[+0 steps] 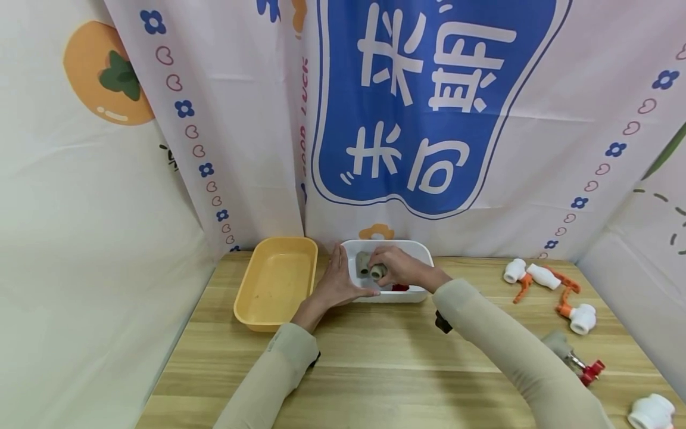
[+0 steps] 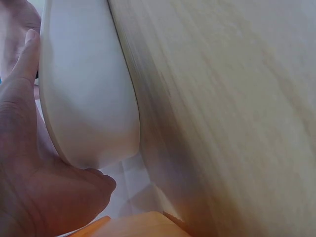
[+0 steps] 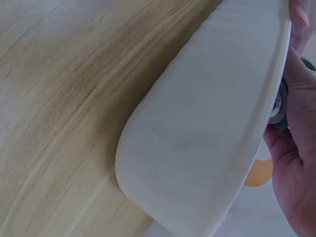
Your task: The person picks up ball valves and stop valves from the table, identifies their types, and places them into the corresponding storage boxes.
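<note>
"starting at the left, we've got the yellow tray (image 1: 275, 283) on the wooden counter (image 1: 370, 357). and next to it?"

"left grip (image 1: 333, 287), spread wide, thumb along the near side, braced against the left end of the white tray (image 1: 412, 297)!"

"what's in there?"

"a grey fitting (image 1: 362, 260), and just beside it the held piece (image 1: 377, 273), also grey, in the right grip (image 1: 398, 265), fingers curled snugly round it! whether it touches the bottom, i can't tell. something red (image 1: 400, 287) peeks out by the near wall."

"and farther right?"

"well apart, white fittings with orange handles (image 1: 583, 319); nearer, a grey valve with a red handle (image 1: 557, 344); and, low on the right, another white piece (image 1: 651, 411)!"
</note>
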A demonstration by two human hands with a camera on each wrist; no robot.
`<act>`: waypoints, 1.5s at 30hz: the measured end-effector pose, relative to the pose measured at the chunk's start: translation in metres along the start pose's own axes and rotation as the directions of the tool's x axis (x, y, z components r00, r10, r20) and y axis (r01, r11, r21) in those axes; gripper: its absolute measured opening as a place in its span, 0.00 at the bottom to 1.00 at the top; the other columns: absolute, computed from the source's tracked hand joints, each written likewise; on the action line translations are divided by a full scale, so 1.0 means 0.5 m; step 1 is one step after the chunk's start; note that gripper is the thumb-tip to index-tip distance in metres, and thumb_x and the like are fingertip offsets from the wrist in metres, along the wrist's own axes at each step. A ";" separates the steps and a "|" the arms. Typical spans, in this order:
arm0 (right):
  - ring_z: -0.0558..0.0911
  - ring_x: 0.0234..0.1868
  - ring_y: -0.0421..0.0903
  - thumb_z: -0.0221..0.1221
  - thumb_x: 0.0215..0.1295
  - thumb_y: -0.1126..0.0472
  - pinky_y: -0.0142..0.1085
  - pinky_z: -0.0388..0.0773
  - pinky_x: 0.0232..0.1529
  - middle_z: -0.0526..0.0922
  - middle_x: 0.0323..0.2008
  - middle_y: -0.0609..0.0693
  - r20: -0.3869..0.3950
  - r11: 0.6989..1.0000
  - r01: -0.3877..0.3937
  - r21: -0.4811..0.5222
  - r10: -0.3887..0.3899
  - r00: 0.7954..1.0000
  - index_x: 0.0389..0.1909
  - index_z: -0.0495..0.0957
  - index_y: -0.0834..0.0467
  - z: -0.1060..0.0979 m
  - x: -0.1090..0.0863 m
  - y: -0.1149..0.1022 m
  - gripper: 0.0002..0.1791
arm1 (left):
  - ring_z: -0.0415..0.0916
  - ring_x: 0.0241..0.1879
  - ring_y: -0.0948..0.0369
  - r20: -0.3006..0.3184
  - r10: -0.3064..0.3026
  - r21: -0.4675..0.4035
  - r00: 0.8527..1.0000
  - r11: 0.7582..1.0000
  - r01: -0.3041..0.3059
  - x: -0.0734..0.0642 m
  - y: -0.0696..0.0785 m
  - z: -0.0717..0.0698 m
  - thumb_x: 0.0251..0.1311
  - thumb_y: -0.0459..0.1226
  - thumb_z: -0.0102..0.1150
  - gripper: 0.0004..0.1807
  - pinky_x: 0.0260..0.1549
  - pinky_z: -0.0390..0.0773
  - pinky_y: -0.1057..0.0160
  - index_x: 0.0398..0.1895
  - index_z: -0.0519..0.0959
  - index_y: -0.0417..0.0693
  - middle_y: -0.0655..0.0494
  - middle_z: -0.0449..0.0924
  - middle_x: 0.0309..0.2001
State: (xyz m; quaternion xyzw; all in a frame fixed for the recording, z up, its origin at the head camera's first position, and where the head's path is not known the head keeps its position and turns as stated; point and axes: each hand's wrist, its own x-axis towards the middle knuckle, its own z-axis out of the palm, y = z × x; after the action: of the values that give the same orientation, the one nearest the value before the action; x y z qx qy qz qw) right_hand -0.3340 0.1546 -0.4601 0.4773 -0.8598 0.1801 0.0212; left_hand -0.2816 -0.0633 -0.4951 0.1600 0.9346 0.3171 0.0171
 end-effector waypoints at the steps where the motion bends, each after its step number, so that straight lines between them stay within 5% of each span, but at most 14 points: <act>1: 0.86 0.48 0.48 0.77 0.49 0.69 0.40 0.87 0.50 0.89 0.44 0.53 -0.002 1.000 0.006 -0.006 -0.006 1.000 0.43 0.89 0.62 0.002 0.001 0.001 0.17 | 0.34 0.85 0.40 0.000 0.002 0.003 1.000 1.000 -0.002 0.000 0.000 0.000 0.53 0.61 0.78 0.80 0.80 0.52 0.38 0.84 0.28 0.33 0.36 0.26 0.85; 29: 0.83 0.57 0.54 0.80 0.55 0.57 0.50 0.84 0.59 0.86 0.57 0.56 0.012 0.999 -0.046 0.023 0.046 0.999 0.56 0.85 0.63 -0.003 -0.011 -0.009 0.28 | 0.33 0.85 0.40 0.007 0.011 0.015 1.000 1.000 -0.011 0.004 -0.006 0.004 0.52 0.65 0.76 0.81 0.80 0.52 0.39 0.84 0.26 0.35 0.37 0.24 0.86; 45: 0.79 0.69 0.57 0.79 0.58 0.46 0.56 0.78 0.68 0.79 0.70 0.57 0.042 0.981 -0.192 -0.034 0.194 0.980 0.71 0.76 0.60 -0.053 -0.032 -0.013 0.43 | 0.47 0.81 0.41 -0.043 0.073 -0.012 0.996 0.997 -0.074 0.010 -0.010 0.006 0.51 0.62 0.79 0.78 0.78 0.58 0.37 0.85 0.33 0.37 0.38 0.40 0.84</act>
State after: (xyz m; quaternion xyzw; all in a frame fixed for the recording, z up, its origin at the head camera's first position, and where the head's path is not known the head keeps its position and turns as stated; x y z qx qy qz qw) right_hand -0.3238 0.1731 -0.4369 0.3952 -0.9049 0.1576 -0.0087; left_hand -0.2873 -0.0639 -0.5005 0.1875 0.9262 0.3269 -0.0133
